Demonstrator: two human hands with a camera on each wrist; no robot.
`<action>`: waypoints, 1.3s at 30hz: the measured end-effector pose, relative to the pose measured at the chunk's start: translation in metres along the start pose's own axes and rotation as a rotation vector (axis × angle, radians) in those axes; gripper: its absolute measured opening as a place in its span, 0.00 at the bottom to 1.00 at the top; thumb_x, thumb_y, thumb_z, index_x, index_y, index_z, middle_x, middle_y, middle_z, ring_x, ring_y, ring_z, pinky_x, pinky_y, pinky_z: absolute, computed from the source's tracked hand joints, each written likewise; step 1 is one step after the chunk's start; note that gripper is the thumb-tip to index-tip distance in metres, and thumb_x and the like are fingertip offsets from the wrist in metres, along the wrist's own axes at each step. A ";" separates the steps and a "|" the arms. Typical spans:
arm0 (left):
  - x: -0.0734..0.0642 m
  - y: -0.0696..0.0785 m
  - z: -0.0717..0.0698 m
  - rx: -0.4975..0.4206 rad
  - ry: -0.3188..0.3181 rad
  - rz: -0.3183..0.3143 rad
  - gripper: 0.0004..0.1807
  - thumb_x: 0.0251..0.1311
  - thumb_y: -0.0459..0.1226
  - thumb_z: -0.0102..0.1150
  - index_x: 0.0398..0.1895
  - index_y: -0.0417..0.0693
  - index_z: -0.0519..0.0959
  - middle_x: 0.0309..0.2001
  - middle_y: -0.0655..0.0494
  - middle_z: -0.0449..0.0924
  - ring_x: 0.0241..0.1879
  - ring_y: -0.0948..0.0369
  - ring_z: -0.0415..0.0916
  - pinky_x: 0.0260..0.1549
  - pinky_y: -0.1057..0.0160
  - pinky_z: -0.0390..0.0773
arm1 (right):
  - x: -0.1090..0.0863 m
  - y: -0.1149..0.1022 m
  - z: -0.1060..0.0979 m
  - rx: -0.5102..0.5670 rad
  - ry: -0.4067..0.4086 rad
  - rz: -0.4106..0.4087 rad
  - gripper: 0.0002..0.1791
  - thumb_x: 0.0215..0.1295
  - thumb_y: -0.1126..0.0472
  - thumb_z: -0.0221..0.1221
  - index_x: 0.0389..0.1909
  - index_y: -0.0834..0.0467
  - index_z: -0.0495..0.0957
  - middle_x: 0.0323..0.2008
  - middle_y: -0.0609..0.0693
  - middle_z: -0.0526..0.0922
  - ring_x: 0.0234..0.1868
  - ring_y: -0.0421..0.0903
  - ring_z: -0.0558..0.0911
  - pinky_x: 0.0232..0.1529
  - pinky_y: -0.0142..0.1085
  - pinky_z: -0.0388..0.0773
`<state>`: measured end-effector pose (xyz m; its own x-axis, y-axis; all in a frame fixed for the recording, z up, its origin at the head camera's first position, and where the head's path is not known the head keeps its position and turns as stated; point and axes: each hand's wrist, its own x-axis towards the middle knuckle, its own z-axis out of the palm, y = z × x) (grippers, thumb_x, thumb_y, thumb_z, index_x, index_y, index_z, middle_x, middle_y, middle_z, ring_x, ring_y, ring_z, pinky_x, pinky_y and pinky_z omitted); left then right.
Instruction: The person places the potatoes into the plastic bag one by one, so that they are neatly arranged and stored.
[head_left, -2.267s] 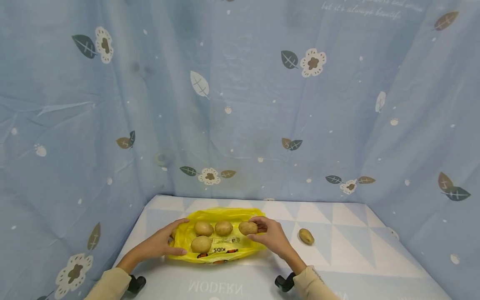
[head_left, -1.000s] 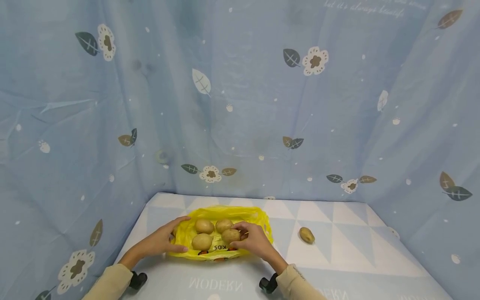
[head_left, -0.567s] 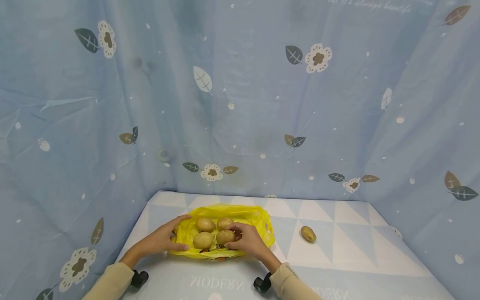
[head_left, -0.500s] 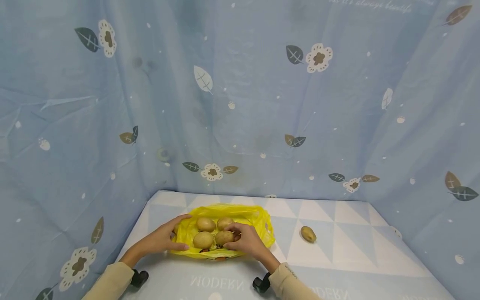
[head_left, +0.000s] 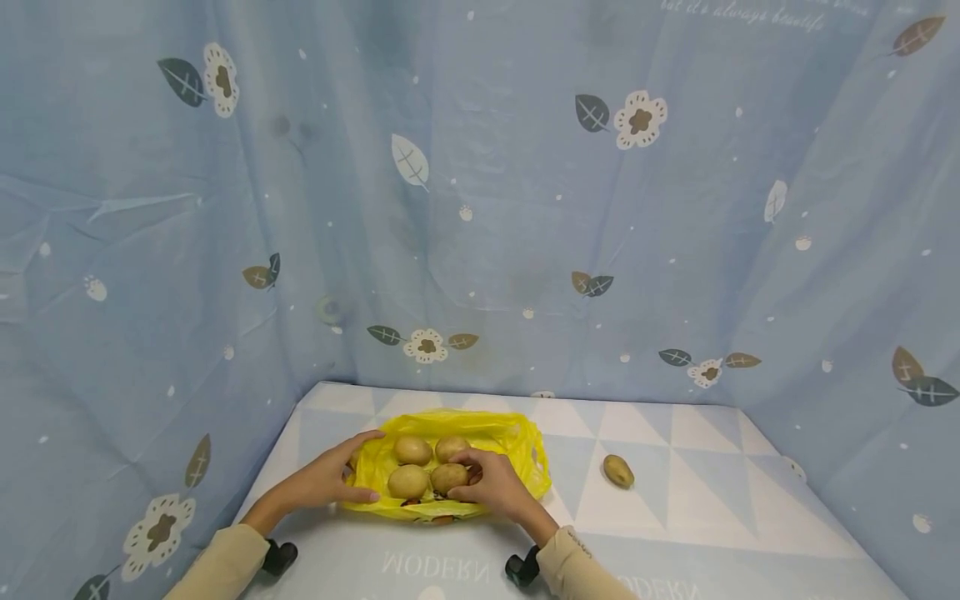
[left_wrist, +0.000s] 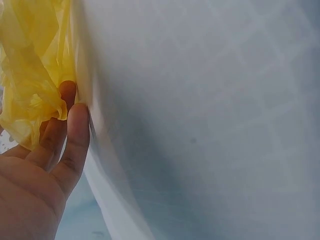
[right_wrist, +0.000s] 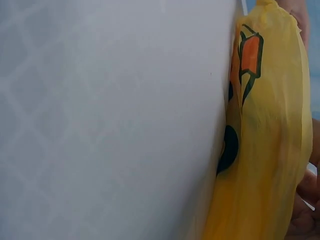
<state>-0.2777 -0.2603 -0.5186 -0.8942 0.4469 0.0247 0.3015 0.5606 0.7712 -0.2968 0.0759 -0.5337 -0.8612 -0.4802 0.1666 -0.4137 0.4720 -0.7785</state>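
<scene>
A yellow plastic bag (head_left: 498,429) lies open on its side, its mouth spread around several potatoes. My left hand (head_left: 326,477) holds the bag's left end between thumb and fingers; in the left wrist view its fingers curl at the crumpled plastic (left_wrist: 35,100). With my right hand (head_left: 498,485) I grip a potato (head_left: 448,477) by its right side, inside the bag at the front. Beside it on the left is another potato (head_left: 408,482), and two more, a left one (head_left: 413,450) and a right one (head_left: 452,447), sit behind. The bag's wall hides most of my right hand in the right wrist view.
One more potato (head_left: 618,472) lies on the table to the right of the bag. The table (head_left: 712,517) has a pale triangle-patterned cover. A blue patterned curtain (head_left: 510,208) stands around the back and sides.
My right hand has carried its potato leftward and toward the front, from the bag's right part to beside the others. The left hand has stayed at the bag's left end.
</scene>
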 end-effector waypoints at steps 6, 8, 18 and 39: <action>0.000 0.002 0.000 -0.005 0.001 -0.008 0.52 0.57 0.48 0.77 0.80 0.50 0.57 0.78 0.39 0.56 0.73 0.39 0.58 0.60 0.37 0.70 | -0.003 0.000 -0.007 -0.004 0.005 -0.002 0.22 0.58 0.60 0.76 0.54 0.56 0.85 0.45 0.47 0.87 0.38 0.41 0.85 0.39 0.32 0.82; 0.001 0.002 0.000 -0.006 0.002 -0.013 0.52 0.57 0.48 0.77 0.80 0.50 0.57 0.78 0.39 0.56 0.72 0.39 0.59 0.60 0.38 0.70 | -0.003 0.000 -0.011 -0.007 0.010 -0.002 0.21 0.59 0.61 0.75 0.53 0.55 0.85 0.45 0.47 0.87 0.39 0.40 0.85 0.39 0.31 0.82; 0.001 0.003 -0.001 -0.004 -0.002 -0.026 0.53 0.56 0.49 0.77 0.80 0.51 0.57 0.78 0.39 0.55 0.74 0.38 0.57 0.63 0.34 0.67 | -0.010 -0.001 -0.048 0.013 0.074 -0.016 0.19 0.63 0.59 0.72 0.53 0.58 0.84 0.49 0.55 0.86 0.43 0.44 0.85 0.44 0.32 0.82; 0.000 0.003 0.000 0.012 0.003 -0.015 0.52 0.56 0.49 0.77 0.80 0.50 0.57 0.78 0.38 0.56 0.72 0.37 0.59 0.60 0.36 0.71 | -0.054 0.031 -0.122 -0.114 0.278 0.095 0.21 0.59 0.59 0.75 0.54 0.51 0.84 0.46 0.46 0.88 0.43 0.46 0.84 0.44 0.37 0.82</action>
<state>-0.2768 -0.2589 -0.5165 -0.8996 0.4364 0.0156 0.2925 0.5756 0.7636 -0.2992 0.2072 -0.4931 -0.9388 -0.2168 0.2678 -0.3446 0.5928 -0.7279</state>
